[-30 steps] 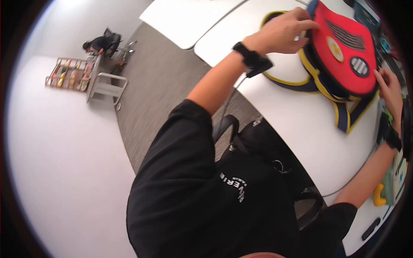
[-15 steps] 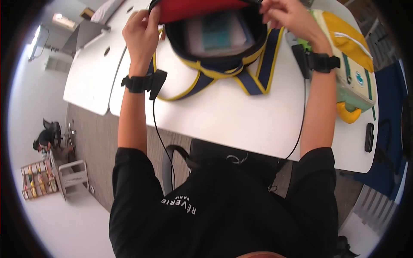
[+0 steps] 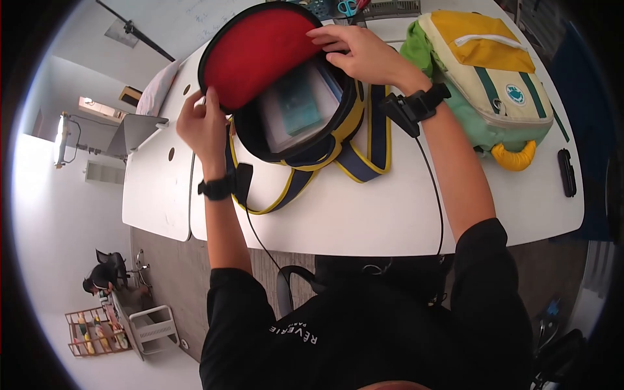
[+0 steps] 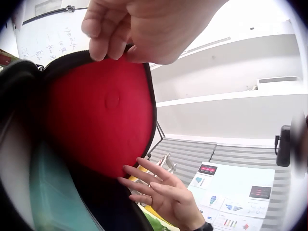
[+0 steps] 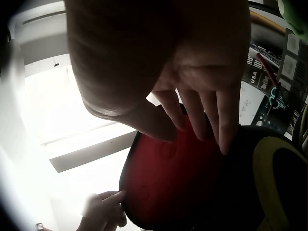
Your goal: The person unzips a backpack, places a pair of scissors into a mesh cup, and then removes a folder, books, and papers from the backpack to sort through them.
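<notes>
A backpack with navy, yellow-edged straps [image 3: 357, 162] stands unzipped on the table, its red-lined flap [image 3: 260, 55] raised. At the flap's left edge, my left hand [image 3: 203, 130] pinches the black rim between thumb and fingers. My right hand [image 3: 374, 58] has its fingers extended, fingertips at the flap's right side; the left wrist view shows that hand [image 4: 171, 195] with straight, spread fingers. Inside the bag sit a teal booklet [image 3: 296, 107] and whitish sheets or folders [image 3: 276, 133]. The red lining [image 5: 178, 168] spans between both hands in the right wrist view.
A cream, green and yellow backpack [image 3: 500, 84] lies to the right, with a black case-like object [image 3: 567, 172] beyond it. Teal scissors [image 3: 348, 8] lie at the back. Cables [image 3: 434, 188] run from both wrists over the white table [image 3: 325, 221].
The flap, first closed with its red front showing, has been lifted, exposing the contents. My left hand now grips its left edge; my right hand has shifted to its right side. The head view has turned.
</notes>
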Demonstrator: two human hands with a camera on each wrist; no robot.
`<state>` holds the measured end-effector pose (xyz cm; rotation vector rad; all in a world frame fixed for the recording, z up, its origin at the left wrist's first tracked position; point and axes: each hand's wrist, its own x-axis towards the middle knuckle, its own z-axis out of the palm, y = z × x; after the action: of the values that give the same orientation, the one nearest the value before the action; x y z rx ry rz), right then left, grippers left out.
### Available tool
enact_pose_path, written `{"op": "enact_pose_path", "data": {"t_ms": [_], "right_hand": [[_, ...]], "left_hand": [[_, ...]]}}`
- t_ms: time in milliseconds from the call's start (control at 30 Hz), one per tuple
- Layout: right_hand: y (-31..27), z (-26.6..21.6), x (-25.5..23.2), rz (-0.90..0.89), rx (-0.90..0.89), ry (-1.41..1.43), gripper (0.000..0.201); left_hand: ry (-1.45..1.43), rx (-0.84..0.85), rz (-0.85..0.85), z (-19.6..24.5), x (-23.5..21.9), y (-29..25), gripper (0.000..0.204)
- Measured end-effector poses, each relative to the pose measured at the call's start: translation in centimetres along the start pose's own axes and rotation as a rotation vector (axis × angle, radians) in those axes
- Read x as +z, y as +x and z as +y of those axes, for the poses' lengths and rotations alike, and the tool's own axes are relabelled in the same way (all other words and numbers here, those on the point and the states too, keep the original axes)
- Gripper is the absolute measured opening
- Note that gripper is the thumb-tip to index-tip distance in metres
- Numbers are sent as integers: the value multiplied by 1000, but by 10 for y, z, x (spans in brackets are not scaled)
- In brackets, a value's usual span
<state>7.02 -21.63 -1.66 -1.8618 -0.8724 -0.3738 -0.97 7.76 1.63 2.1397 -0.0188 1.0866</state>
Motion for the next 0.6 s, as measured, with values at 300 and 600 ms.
{"op": "enact_pose_path", "data": {"t_ms": [300,600], "right_hand": [[-3,-13,-24,56,21,-31,23],[-6,-35,-37,65,93,-40,15]], "left_hand": [[-151,-38,-47,6,-14,-27,26],[-163,58,-148,0,-24,-51,17]]}}
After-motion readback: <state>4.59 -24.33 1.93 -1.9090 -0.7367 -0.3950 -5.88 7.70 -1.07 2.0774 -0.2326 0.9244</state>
